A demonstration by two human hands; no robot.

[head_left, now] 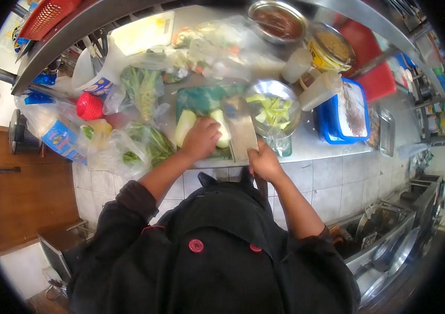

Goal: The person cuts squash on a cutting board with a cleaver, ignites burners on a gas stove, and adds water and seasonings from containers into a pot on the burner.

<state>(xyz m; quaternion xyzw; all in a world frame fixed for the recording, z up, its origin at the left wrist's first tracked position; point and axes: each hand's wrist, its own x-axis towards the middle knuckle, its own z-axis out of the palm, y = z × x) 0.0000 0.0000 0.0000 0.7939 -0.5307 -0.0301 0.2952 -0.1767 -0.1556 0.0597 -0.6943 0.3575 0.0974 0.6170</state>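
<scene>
Two long pale green vegetable pieces, like a halved squash, lie on a green cutting board (pixel 193 97). My left hand (pixel 201 138) is closed over the right piece (pixel 223 128), fingers curled on its top. The left piece (pixel 184 127) lies beside that hand. In my right hand (pixel 266 162) is the handle of a broad cleaver (pixel 243 133), its wide blade flat-side up at the board's right side. Just right of the blade, a round metal bowl (pixel 296 107) contains cut light green pieces (pixel 274 111).
Bagged leafy greens (pixel 154 146) and clear bags of vegetables (pixel 222 44) crowd the left and back. Farther right stand squeeze bottles (pixel 320 90), a blue tub (pixel 332 123) and a yellow can (pixel 327 52). A metal shelf edge (pixel 97 31) crosses overhead.
</scene>
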